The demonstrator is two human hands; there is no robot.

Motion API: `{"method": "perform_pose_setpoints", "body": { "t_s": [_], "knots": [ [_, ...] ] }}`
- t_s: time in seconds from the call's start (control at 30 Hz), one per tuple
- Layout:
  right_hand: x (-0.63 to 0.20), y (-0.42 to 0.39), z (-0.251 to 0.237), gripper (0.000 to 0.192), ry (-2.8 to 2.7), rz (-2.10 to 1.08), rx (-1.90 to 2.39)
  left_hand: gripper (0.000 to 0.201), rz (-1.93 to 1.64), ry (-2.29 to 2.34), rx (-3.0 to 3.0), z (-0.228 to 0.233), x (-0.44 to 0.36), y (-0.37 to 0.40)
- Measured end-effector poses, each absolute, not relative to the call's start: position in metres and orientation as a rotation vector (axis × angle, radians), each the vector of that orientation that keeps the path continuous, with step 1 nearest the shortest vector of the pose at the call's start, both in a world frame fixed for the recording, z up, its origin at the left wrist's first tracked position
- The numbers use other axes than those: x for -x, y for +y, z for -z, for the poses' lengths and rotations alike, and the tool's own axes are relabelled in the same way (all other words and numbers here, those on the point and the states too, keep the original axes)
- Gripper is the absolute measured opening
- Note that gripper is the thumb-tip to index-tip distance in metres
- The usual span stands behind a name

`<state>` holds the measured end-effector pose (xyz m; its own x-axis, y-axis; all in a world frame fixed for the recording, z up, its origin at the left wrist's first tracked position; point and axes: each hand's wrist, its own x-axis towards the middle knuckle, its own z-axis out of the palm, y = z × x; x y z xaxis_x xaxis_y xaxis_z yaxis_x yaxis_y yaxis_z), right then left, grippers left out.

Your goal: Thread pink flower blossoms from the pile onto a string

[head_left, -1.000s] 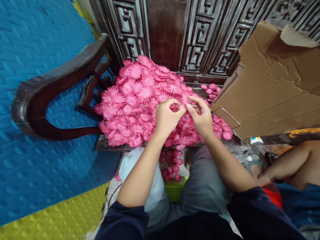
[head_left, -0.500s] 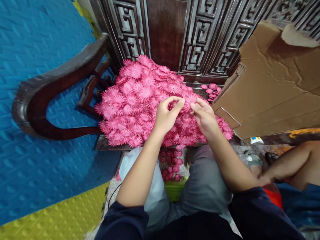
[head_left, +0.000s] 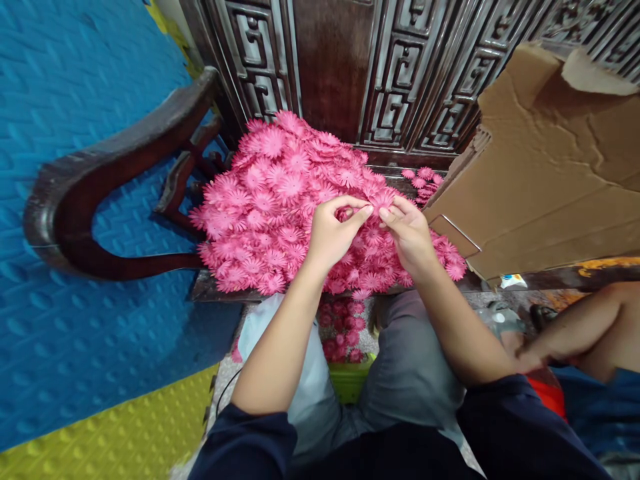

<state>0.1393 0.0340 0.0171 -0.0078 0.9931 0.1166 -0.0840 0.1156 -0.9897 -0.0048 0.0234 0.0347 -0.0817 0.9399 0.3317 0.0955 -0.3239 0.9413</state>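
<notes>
Between my two hands is a pink artificial flower (head_left: 383,200), held in front of the pile. My left hand (head_left: 336,225) pinches at the flower's left edge with thumb and forefinger. On the other side, my right hand (head_left: 407,230) has thumb and fingers closed on the flower's lower right edge. A large heap of pink artificial flowers (head_left: 280,200) lies behind and below both hands on a dark wooden bench (head_left: 220,287). Fingertips partly cover the held flower.
A carved bench back (head_left: 335,73) rises behind the heap, with a curved armrest (head_left: 65,200) at left. At right leans a cardboard box (head_left: 545,173). More flowers lie on the floor above a green container (head_left: 347,381) between my knees. Another person's limb (head_left: 585,327) shows at right.
My left fingertips have shifted slightly right, closer to the right hand. The flower between the hands has tilted a little. The heap looks the same.
</notes>
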Motion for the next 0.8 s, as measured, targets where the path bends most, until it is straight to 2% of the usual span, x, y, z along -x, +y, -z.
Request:
{"method": "perform_pose_setpoints", "body": {
  "t_s": [0.23, 0.47, 0.67, 0.8],
  "knots": [
    [-0.1356, 0.0311, -0.0241, 0.032, -1.083, -1.253, 1.055, 0.005, -1.484, 1.217, -1.511, -0.0348, 0.0035, 0.0224],
    [-0.1329, 0.0298, -0.0239, 0.036, -1.149, -1.176, 1.025, 0.007, -1.471, 1.207, -1.561, -0.0372, 0.0029, 0.0204],
    [-0.1349, 0.0319, -0.0179, 0.03, -1.254, -1.142, 1.059, 0.017, -1.46, 1.184, -1.504, -0.038, 0.0017, 0.02],
    [-0.1357, 0.0327, -0.0157, 0.027, -1.267, -1.08, 1.075, 0.014, -1.45, 1.171, -1.418, -0.0364, 0.0012, 0.0218]
  ]
}}
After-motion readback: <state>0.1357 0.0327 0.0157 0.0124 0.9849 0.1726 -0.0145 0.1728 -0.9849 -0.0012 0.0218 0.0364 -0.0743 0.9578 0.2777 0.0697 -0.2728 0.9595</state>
